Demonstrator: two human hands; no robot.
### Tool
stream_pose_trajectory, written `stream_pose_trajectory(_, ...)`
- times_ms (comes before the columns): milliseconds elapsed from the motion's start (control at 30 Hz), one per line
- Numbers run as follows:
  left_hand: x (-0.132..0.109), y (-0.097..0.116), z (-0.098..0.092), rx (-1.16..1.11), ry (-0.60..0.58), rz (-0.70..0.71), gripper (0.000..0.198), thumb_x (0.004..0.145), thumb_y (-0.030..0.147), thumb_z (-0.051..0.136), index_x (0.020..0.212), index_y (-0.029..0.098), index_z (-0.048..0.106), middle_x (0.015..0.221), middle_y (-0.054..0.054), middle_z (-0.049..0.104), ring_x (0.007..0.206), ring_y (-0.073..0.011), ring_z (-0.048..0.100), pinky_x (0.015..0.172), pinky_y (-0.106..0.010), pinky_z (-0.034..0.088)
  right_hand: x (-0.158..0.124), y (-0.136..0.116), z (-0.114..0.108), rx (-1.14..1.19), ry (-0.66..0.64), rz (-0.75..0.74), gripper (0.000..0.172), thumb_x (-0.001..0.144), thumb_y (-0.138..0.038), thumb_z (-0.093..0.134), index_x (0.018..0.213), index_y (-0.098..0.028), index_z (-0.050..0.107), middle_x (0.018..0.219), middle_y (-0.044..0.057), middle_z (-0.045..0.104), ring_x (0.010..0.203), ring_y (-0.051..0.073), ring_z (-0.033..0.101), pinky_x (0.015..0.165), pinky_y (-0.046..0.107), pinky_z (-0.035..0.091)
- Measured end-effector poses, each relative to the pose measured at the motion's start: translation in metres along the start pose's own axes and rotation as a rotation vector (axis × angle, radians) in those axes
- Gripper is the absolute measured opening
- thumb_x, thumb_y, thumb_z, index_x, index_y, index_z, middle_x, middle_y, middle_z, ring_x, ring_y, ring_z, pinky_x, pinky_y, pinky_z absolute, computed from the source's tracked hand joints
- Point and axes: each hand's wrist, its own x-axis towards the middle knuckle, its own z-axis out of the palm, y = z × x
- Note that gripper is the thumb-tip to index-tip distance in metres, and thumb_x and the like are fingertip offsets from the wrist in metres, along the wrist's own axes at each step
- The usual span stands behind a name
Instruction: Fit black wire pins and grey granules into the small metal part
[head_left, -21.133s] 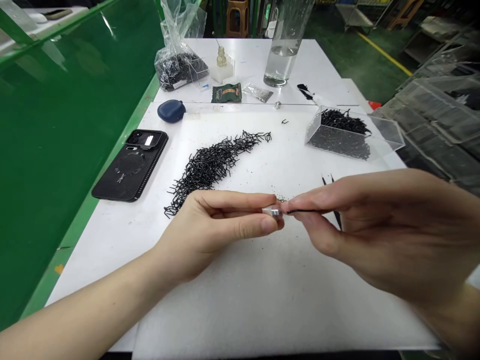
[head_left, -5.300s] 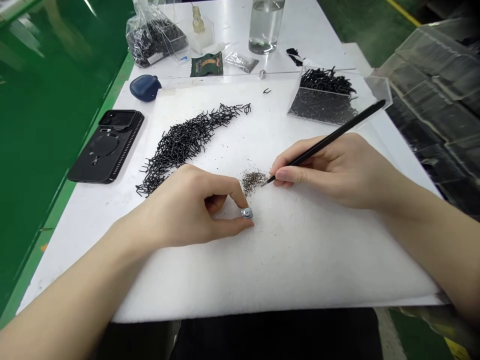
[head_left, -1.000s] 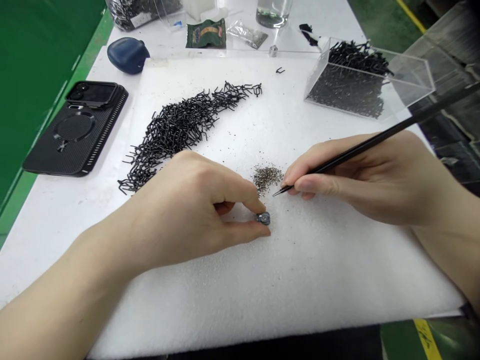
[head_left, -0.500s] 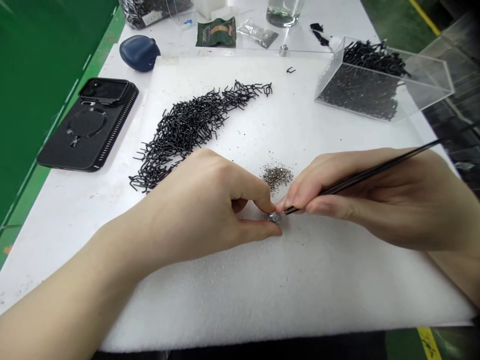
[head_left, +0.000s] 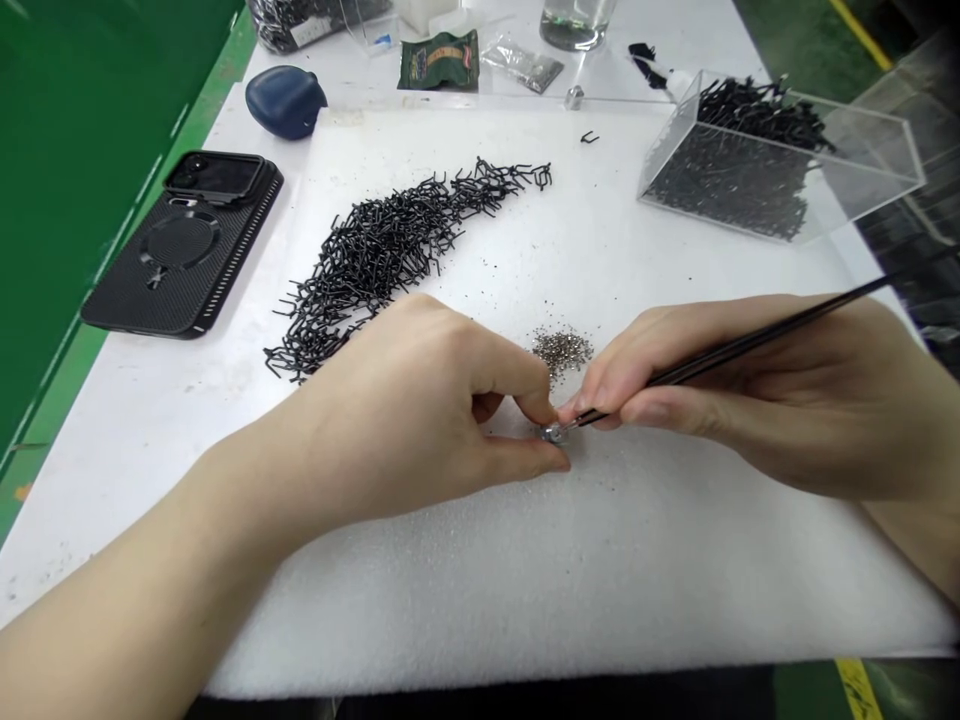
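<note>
Between thumb and forefinger, my left hand (head_left: 420, 400) pinches a small shiny metal piece (head_left: 553, 433) just above the white foam sheet (head_left: 480, 600). My right hand (head_left: 742, 390) is closed around thin black tweezers (head_left: 720, 352), held like a pen. Their tip meets the metal piece; whether anything is gripped in the tip is too small to tell. Just beyond my fingertips lies a little heap of tiny brownish metallic bits (head_left: 562, 350). A long pile of bent black pins (head_left: 382, 240) spreads behind my left hand.
A black phone (head_left: 180, 245) and a dark blue rounded object (head_left: 285, 102) lie at the left. At the right back stands a clear box (head_left: 780, 170) of black pieces. Along the back are a green packet (head_left: 439, 62), a small clear bag (head_left: 523, 63) and a glass (head_left: 576, 25) with liquid.
The whole view has shifted slightly, so things sit a little further right. Both hands keep the same hold, with the tweezers' tip still at the metal piece.
</note>
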Motion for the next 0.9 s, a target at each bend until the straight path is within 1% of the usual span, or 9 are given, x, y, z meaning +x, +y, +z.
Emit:
stream_pose_trajectory(133,-0.0004,0.0000,-0.0006,0.017,-0.022,-0.007,0.004,0.083,0.029,0.086,0.082,0.028,0.083,0.052,0.010,0.052,0.045,-0.0062,0.038,0.050,-0.024,0.033,-0.0001,-0.0004,-0.0005,-0.005,0.002,0.003,0.015,0.091,-0.020,0.082,0.096,-0.034,0.084,0.094,0.000,0.084,0.090,0.024,0.080,0.073,0.035,0.065)
stream_pose_trajectory(267,-0.0003,0.0009,-0.0011,0.023,-0.026,-0.014,0.006,0.083,0.029,0.086,0.080,0.028,0.082,0.053,0.009,0.052,0.046,-0.0062,0.038,0.051,-0.024,0.034,-0.0004,-0.0011,-0.0001,-0.004,-0.003,-0.004,0.016,0.090,-0.019,0.083,0.097,-0.034,0.083,0.094,-0.001,0.084,0.090,0.023,0.080,0.074,0.035,0.064)
stream_pose_trajectory(467,0.0011,0.0018,-0.0007,0.022,-0.017,-0.013,0.007,0.080,0.028,0.089,0.078,0.028,0.082,0.051,0.010,0.050,0.044,-0.0053,0.034,0.050,-0.023,0.032,0.0000,0.0001,0.0002,0.017,0.004,0.010,0.012,0.090,-0.023,0.084,0.096,-0.033,0.084,0.093,0.002,0.084,0.089,0.025,0.080,0.073,0.036,0.065)
stream_pose_trajectory(667,0.0009,0.0020,0.0001,0.018,-0.009,-0.013,0.007,0.080,0.026,0.089,0.078,0.028,0.082,0.051,0.011,0.050,0.045,-0.0054,0.037,0.050,-0.024,0.032,0.0006,0.0015,0.0011,0.008,0.016,0.007,0.012,0.090,-0.024,0.084,0.096,-0.034,0.085,0.092,0.001,0.083,0.087,0.025,0.080,0.073,0.036,0.065)
stream_pose_trajectory(800,0.0006,0.0024,-0.0003,0.006,-0.006,-0.022,0.009,0.078,0.024,0.090,0.077,0.027,0.082,0.050,0.011,0.048,0.045,-0.0053,0.037,0.049,-0.024,0.031,0.0015,0.0002,0.0020,0.018,0.009,0.000,0.013,0.090,-0.022,0.084,0.095,-0.033,0.084,0.091,0.001,0.083,0.086,0.024,0.080,0.068,0.035,0.064)
stream_pose_trajectory(900,0.0006,0.0025,-0.0011,0.020,-0.025,-0.024,0.007,0.080,0.027,0.088,0.078,0.027,0.081,0.050,0.010,0.048,0.046,-0.0058,0.037,0.050,-0.024,0.032,0.0008,-0.0001,0.0019,0.005,0.011,0.011,0.012,0.090,-0.022,0.084,0.094,-0.034,0.084,0.091,0.001,0.083,0.087,0.024,0.080,0.067,0.034,0.063)
